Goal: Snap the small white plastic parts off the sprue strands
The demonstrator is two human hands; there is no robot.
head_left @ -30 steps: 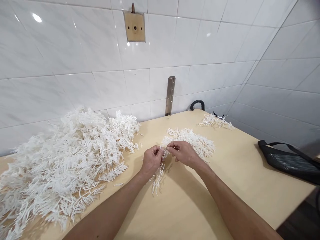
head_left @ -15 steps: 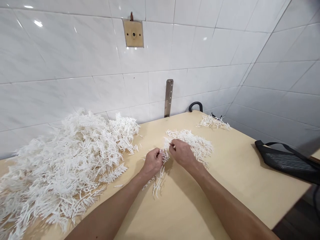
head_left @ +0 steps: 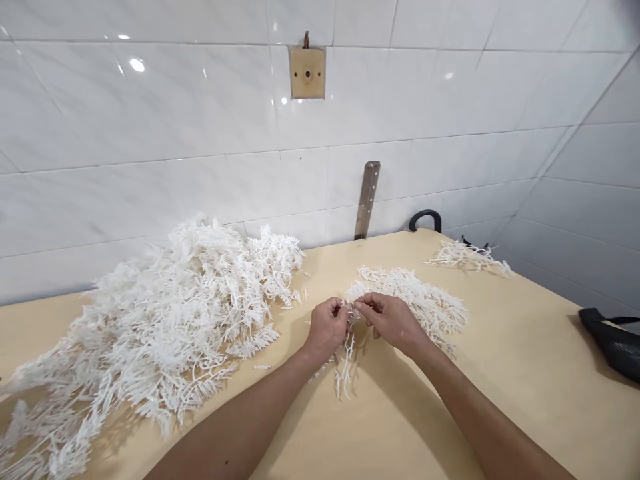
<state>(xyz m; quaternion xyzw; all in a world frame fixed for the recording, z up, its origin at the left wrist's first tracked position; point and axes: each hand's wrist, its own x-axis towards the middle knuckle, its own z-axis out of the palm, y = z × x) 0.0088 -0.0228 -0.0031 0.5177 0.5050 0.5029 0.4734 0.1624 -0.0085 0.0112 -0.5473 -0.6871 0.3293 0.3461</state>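
Note:
My left hand (head_left: 329, 328) is closed on a white branching sprig (head_left: 346, 370), whose thin stems hang below the fingers. Close against it, my right hand (head_left: 391, 321) pinches the top of the same sprig between thumb and fingers. The fingertips nearly meet, and the exact grip point is too small to tell. Behind and beside my right hand lies a small pile of white sprigs (head_left: 425, 300). A large heap of similar white sprigs (head_left: 185, 327) covers the left side of the table.
The tan table (head_left: 525, 393) meets a white tiled wall. A few sprigs (head_left: 467, 255) lie at the back right, near a black curved handle (head_left: 425, 219). A metal strip (head_left: 367, 200) stands against the wall. A black bag (head_left: 613, 343) sits at the right edge.
The view has turned left, so things appear shifted to the right. My right hand's fingers have come closer to my left hand, and its wrist sits flatter.

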